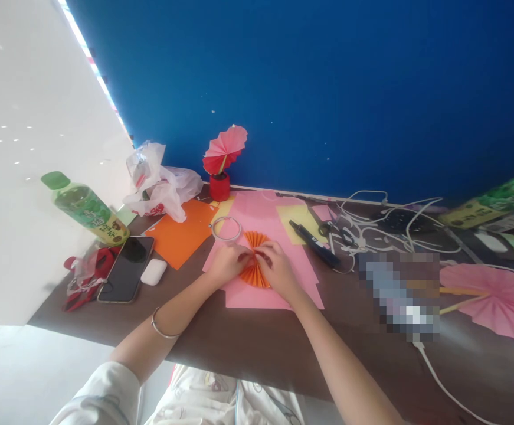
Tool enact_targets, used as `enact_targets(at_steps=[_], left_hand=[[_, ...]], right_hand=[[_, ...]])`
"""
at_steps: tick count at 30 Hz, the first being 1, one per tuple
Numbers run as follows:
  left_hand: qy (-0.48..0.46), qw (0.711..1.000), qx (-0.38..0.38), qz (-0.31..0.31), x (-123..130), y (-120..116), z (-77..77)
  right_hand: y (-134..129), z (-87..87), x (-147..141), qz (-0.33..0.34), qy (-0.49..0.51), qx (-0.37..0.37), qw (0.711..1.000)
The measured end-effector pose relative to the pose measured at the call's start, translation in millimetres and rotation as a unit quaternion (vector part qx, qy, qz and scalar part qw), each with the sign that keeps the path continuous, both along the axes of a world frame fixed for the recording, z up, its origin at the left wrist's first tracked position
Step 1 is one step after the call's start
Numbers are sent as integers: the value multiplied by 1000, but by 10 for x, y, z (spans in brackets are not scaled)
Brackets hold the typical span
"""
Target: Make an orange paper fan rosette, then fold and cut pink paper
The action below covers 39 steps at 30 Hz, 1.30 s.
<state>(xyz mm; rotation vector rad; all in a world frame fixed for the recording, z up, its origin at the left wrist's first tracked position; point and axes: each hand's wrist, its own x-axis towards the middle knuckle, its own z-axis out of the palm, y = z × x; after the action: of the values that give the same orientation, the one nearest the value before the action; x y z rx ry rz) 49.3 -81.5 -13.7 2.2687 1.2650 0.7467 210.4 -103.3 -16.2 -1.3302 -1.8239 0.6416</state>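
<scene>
A pleated orange paper fan (255, 276) is spread above and below my fingers, over pink paper sheets (257, 300) on the dark table. My left hand (231, 262) pinches its middle from the left. From the right, my right hand (277, 268) pinches the same narrow middle, its fingertips close to the left ones. Just behind my left hand lies a silver ring (226, 218). Yellow paper (288, 217) and a black pen-like tool (314, 244) are to the right of the fan.
Orange paper (179, 233), a plastic bag (168, 192), a bottle (91, 209), a phone (126, 270) and a white case (153, 272) are left. A pink paper fan stands in a red pot (219, 186) behind. Scissors (345, 235), white cables (409, 224) and another pink fan (500, 301) are right.
</scene>
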Motion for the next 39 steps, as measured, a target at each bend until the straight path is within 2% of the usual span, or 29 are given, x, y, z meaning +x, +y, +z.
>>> enact_targets(at_steps=[4, 8, 14, 21, 30, 39], left_hand=[[10, 1000, 2, 0, 1, -5, 8], [12, 1000, 1, 9, 0, -12, 21], [5, 1000, -9, 10, 1, -20, 44], [6, 1000, -18, 17, 6, -22, 58], [12, 1000, -11, 6, -7, -19, 52], [16, 1000, 0, -11, -41, -18, 36]], right_hand=[[4, 18, 20, -14, 6, 11, 1000], [0, 35, 53, -51, 37, -10, 998], [6, -13, 28, -7, 13, -7, 1000], [38, -81, 17, -28, 21, 10, 999], [-24, 71, 80, -28, 4, 4, 1000], [-23, 84, 154, -10, -31, -1, 999]])
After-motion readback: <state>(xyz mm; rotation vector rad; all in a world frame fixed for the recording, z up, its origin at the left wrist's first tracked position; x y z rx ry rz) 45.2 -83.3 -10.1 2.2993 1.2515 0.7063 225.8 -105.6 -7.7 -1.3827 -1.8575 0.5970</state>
